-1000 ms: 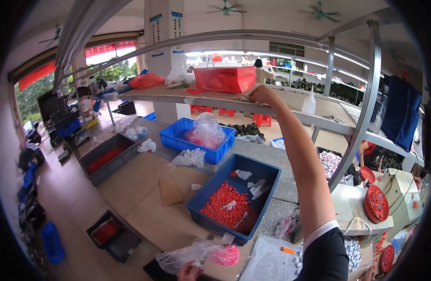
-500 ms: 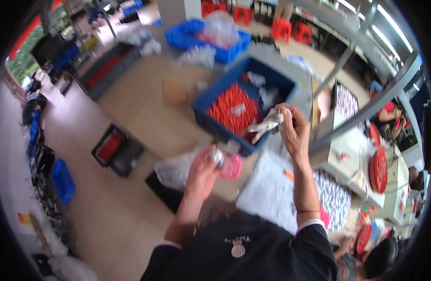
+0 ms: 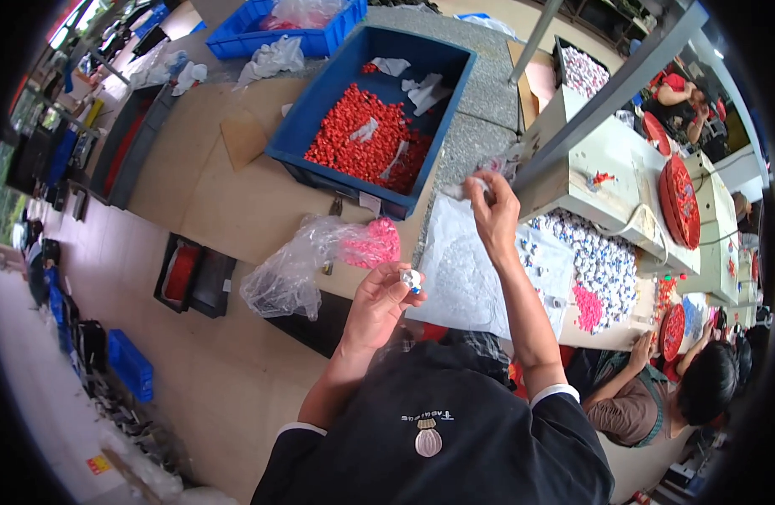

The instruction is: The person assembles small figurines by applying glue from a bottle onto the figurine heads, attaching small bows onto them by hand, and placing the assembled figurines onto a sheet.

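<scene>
My left hand [image 3: 377, 308] is closed, pinching a small white-and-blue plastic piece [image 3: 412, 281] between thumb and fingers. To the right, my right hand [image 3: 497, 220] reaches out over the grey tabletop, thumb and fingers bent together. A crumpled white cloth [image 3: 466, 190] shows blurred at its fingertips, mostly hidden by them. Just beyond that hand lies crumpled clear plastic [image 3: 503, 162]. A blue bin [image 3: 284, 139] stands in front of me, holding many small red pieces [image 3: 354, 126] and some white scraps. Nearer sits a clear plastic bag [image 3: 290, 268] beside pink pieces [image 3: 375, 242].
A white sheet [image 3: 460, 278] covers the table below my right hand. Many white-and-blue pieces [image 3: 593, 261] lie farther right, near a pale machine [image 3: 585, 160] and a slanted metal post [image 3: 610, 105]. Another person [image 3: 640, 404] sits at the right. A bright blue tray [image 3: 320, 38] stands behind.
My right hand has moved from above the blue bin's near right corner to the grey tabletop beside it, carrying the white cloth. My left hand still holds its piece. The view has shifted.
</scene>
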Action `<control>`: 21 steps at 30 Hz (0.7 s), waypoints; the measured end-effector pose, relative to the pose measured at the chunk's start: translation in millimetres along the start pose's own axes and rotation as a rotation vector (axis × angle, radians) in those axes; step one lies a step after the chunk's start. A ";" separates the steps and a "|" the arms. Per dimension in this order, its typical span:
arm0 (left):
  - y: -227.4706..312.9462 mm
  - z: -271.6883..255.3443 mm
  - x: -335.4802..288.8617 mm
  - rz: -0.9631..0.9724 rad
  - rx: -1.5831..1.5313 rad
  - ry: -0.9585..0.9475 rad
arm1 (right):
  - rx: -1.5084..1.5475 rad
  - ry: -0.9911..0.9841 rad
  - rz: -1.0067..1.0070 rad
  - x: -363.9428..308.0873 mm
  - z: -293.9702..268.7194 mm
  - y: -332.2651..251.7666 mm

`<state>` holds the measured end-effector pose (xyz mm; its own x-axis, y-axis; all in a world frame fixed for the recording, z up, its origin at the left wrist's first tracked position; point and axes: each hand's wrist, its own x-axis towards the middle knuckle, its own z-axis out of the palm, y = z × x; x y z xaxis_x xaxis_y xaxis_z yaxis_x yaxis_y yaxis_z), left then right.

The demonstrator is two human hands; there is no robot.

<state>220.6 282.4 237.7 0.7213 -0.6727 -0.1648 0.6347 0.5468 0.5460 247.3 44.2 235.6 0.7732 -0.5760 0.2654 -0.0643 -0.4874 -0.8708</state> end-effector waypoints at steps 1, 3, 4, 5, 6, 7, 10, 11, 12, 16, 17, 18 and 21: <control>-4.8 0.1 0.9 0.001 0.017 -0.017 | -0.100 0.049 -0.055 3.4 -0.8 18.0; -12.5 0.6 5.7 -0.029 0.033 -0.011 | -0.166 0.026 -0.028 -2.1 -7.8 31.7; -17.8 1.0 8.4 -0.041 0.048 -0.010 | -0.284 0.039 -0.116 -9.8 -13.2 43.1; -23.5 0.2 9.0 -0.069 0.048 -0.012 | -0.403 0.050 -0.202 -20.6 -19.8 51.5; -29.1 -3.6 12.7 -0.080 0.073 -0.019 | -0.311 -0.039 -0.122 -33.4 -30.1 44.7; -35.4 -6.7 16.4 -0.092 0.097 -0.029 | -0.297 -0.084 -0.064 -52.5 -38.8 44.5; -59.6 -5.3 28.1 -0.159 0.141 -0.038 | -0.212 -0.140 0.184 -113.8 -80.0 48.0; -70.5 -5.8 31.6 -0.207 0.132 -0.075 | -0.205 -0.116 0.229 -133.2 -96.1 54.6; -81.9 -9.3 34.8 -0.191 0.159 -0.058 | -0.218 -0.083 0.262 -151.8 -112.2 63.3; -135.6 -30.0 46.8 -0.181 0.189 -0.040 | -0.356 0.183 0.361 -206.1 -175.9 115.3; -153.2 -29.1 50.0 -0.220 0.175 -0.079 | -0.432 0.257 0.319 -219.5 -194.0 141.7; -169.0 -29.8 55.2 -0.232 0.180 -0.058 | -0.441 0.308 0.501 -229.1 -210.7 160.8; -218.3 -24.6 70.0 -0.281 0.177 -0.055 | -0.521 0.467 0.525 -250.8 -248.4 219.2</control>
<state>139.3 128.3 86.8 0.5056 -0.8134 -0.2875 0.7452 0.2439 0.6206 -117.4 -81.2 81.0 0.2324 -0.9646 0.1249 -0.7081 -0.2559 -0.6581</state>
